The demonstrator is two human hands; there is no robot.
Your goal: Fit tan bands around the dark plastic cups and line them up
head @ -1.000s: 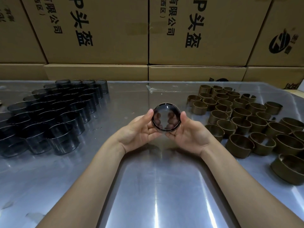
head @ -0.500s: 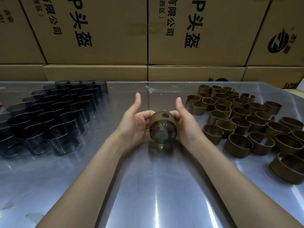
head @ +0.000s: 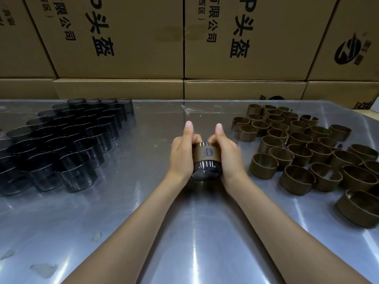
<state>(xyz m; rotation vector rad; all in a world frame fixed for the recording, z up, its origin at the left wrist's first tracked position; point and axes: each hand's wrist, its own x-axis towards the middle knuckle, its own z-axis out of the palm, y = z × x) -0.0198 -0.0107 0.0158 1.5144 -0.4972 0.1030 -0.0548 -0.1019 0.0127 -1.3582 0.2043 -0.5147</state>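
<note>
Big wall of cardboard boxes [head: 127, 37] with black printed characters runs along the far edge of the shiny metal table [head: 184, 232], stacked in two rows. On the table's left side, reaching from the far-left corner toward the left edge, there's a tight cluster of dark plastic cups [head: 61, 144], see-through and smoky, standing packed against each other. Over on the right side sits a looser bunch of tan bands [head: 303, 152], open rings standing on edge, spreading down toward the right edge.

Smack in the middle of the table, between the two groups, both hands are wrapped around one cup [head: 207, 171], tipped so its base faces the camera. A tan band [head: 207, 154] with a small dark logo sits around its far half. The left hand [head: 181, 154] grips the left side, the right hand [head: 230, 156] grips the right side, both thumbs sticking up past the cup.
</note>
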